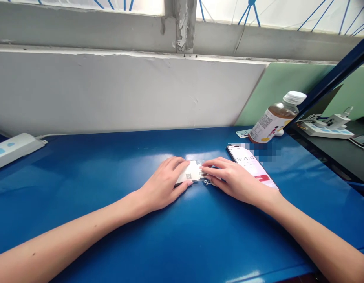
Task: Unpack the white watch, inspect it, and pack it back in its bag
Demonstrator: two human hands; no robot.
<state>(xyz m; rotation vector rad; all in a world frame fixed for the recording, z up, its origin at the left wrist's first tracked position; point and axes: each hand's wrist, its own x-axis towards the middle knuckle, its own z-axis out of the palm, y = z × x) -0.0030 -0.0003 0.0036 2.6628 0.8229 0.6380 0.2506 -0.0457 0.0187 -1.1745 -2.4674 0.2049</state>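
A small white card-like packet with a printed square code lies on the blue table. My left hand grips its left part, fingers over the far edge and thumb along the near edge. At the packet's right end, which looks clear and shiny, my right hand has its fingers closed together. A small silvery chain-like piece shows beneath those fingertips. What exactly the right fingers pinch is hidden.
Beside my right wrist lies a phone showing a timer. Behind it a drink bottle stands near a small card. A white power strip is at the far left, another at the right beyond a blue post.
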